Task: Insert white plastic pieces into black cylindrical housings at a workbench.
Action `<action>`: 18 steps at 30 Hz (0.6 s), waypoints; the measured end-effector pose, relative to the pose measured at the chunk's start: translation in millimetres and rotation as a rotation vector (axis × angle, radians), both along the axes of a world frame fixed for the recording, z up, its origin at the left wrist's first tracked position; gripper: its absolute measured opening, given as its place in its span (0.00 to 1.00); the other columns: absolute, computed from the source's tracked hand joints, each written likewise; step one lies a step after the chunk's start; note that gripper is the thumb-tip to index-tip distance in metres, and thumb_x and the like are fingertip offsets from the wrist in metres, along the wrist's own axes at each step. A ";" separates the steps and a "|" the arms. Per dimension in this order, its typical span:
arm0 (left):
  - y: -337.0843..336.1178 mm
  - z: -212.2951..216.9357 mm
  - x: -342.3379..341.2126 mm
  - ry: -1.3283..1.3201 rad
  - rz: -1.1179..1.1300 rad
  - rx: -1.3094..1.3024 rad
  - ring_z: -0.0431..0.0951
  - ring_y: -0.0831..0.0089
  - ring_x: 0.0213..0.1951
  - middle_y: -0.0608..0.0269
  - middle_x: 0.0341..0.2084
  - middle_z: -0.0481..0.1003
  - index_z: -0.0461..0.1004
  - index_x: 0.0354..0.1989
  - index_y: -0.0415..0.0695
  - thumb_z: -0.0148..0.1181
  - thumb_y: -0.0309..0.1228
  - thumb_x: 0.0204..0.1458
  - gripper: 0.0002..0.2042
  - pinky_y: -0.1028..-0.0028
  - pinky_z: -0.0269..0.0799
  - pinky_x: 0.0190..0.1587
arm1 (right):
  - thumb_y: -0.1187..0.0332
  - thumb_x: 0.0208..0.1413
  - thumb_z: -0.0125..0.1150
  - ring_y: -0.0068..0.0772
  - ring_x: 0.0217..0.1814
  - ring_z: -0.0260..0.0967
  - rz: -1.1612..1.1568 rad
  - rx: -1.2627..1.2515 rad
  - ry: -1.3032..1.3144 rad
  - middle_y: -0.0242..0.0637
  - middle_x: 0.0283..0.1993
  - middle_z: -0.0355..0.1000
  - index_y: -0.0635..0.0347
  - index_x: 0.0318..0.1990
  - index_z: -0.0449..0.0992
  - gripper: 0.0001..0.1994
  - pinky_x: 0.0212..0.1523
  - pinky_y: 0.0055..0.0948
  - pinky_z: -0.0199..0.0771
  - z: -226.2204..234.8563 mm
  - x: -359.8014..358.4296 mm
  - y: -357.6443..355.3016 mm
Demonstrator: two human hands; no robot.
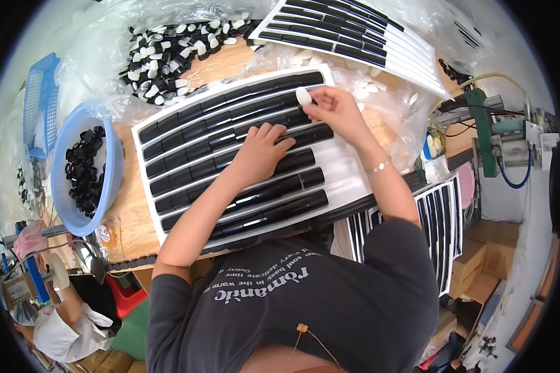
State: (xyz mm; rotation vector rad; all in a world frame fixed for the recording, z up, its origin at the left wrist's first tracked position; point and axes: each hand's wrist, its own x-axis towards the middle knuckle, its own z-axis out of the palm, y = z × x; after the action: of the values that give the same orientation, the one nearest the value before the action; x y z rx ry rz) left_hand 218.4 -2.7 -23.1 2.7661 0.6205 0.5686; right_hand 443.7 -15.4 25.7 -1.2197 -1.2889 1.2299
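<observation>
A large white tray (348, 158) lies on the wooden bench in front of me, filled with rows of glossy black rectangular pieces (196, 166). My right hand (334, 112) is above the tray's far right corner, pinching a small white oval piece (303, 96) between thumb and fingers. Resting on the middle rows is my left hand (262, 152), its bent fingers somewhat apart and touching the black pieces. Whatever lies directly beneath that palm is hidden. At the right ends of several lower rows, the tray's white surface shows.
A blue basin (57, 168) of black parts stands at left, beside a blue basket (41, 93). Loose black and white pieces (161, 59) lie heaped behind. Another filled tray (410, 56) is at far right. A green-framed machine (484, 133) stands right; another person (68, 323) is lower left.
</observation>
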 end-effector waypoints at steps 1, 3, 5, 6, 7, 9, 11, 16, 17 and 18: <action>2.8 -2.0 3.9 0.034 -0.045 0.001 0.67 0.63 0.46 0.59 0.45 0.67 0.72 0.49 0.49 0.64 0.27 0.45 0.20 0.67 0.62 0.45 | 0.75 0.55 0.62 0.15 0.32 0.70 -0.030 0.016 0.056 0.28 0.34 0.73 0.66 0.44 0.74 0.10 0.33 0.17 0.73 -9.3 4.8 -13.6; 8.5 0.8 4.3 0.058 -0.060 -0.057 0.67 0.63 0.45 0.59 0.43 0.67 0.71 0.49 0.50 0.64 0.27 0.45 0.19 0.67 0.62 0.45 | 0.75 0.56 0.61 0.15 0.33 0.70 -0.064 -0.012 0.089 0.28 0.35 0.73 0.66 0.45 0.74 0.10 0.35 0.17 0.73 -19.8 4.3 -36.4; 14.0 2.6 4.9 0.085 -0.085 -0.115 0.68 0.62 0.45 0.59 0.42 0.66 0.71 0.48 0.50 0.63 0.27 0.46 0.19 0.67 0.63 0.44 | 0.75 0.56 0.61 0.15 0.35 0.70 -0.109 -0.040 0.126 0.28 0.37 0.73 0.66 0.47 0.74 0.11 0.37 0.17 0.74 -31.9 5.3 -49.7; 16.7 3.1 5.5 0.100 -0.103 -0.114 0.68 0.62 0.44 0.59 0.42 0.66 0.71 0.48 0.51 0.63 0.29 0.46 0.18 0.66 0.64 0.44 | 0.75 0.57 0.60 0.15 0.35 0.70 -0.160 -0.072 0.155 0.29 0.37 0.73 0.65 0.48 0.73 0.12 0.37 0.18 0.74 -38.7 5.4 -54.4; 17.4 3.9 5.8 0.115 -0.119 -0.113 0.68 0.62 0.44 0.59 0.41 0.66 0.70 0.47 0.52 0.63 0.31 0.47 0.17 0.66 0.64 0.44 | 0.74 0.57 0.60 0.15 0.36 0.70 -0.209 -0.104 0.185 0.29 0.38 0.73 0.65 0.50 0.73 0.13 0.38 0.18 0.75 -43.3 5.4 -58.2; 19.0 1.5 5.8 0.095 -0.116 -0.110 0.68 0.61 0.43 0.58 0.40 0.67 0.70 0.46 0.51 0.65 0.31 0.45 0.18 0.65 0.65 0.43 | 0.74 0.59 0.58 0.16 0.36 0.71 -0.211 -0.108 0.118 0.30 0.37 0.73 0.64 0.54 0.70 0.16 0.37 0.18 0.75 -41.3 0.1 -60.9; 17.8 -3.4 4.2 0.024 -0.073 -0.144 0.68 0.60 0.44 0.58 0.38 0.67 0.69 0.47 0.50 0.66 0.30 0.44 0.19 0.64 0.65 0.43 | 0.75 0.58 0.58 0.17 0.36 0.72 -0.213 -0.051 0.182 0.30 0.35 0.72 0.64 0.55 0.69 0.17 0.35 0.17 0.75 -35.8 -8.0 -65.1; 1.2 -7.7 5.7 -0.340 0.250 -0.507 0.77 0.59 0.40 0.54 0.38 0.74 0.71 0.45 0.41 0.71 0.20 0.35 0.24 0.68 0.73 0.45 | 0.80 0.51 0.64 0.17 0.31 0.73 -0.285 0.040 0.039 0.30 0.32 0.73 0.66 0.48 0.70 0.16 0.32 0.15 0.73 -44.0 -18.4 -61.6; -0.5 -3.0 5.4 -0.338 0.251 -0.505 0.77 0.59 0.40 0.54 0.38 0.74 0.71 0.45 0.41 0.71 0.20 0.35 0.24 0.68 0.73 0.45 | 0.80 0.50 0.66 0.16 0.31 0.73 -0.295 0.055 -0.007 0.30 0.32 0.73 0.66 0.45 0.71 0.15 0.32 0.14 0.72 -37.4 -24.3 -61.4; -2.4 1.9 4.9 -0.402 0.236 -0.486 0.77 0.59 0.39 0.54 0.38 0.74 0.71 0.44 0.41 0.71 0.20 0.35 0.24 0.69 0.73 0.45 | 0.80 0.49 0.67 0.15 0.30 0.72 -0.303 0.070 -0.053 0.30 0.31 0.73 0.66 0.43 0.72 0.14 0.31 0.14 0.71 -31.5 -29.0 -61.0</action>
State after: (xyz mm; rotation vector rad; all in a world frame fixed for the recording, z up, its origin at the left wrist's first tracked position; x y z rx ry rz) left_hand 223.3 -5.1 -21.2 2.0668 0.8558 0.8630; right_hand 414.7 -76.4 -5.8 -1.3474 -1.1252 0.9328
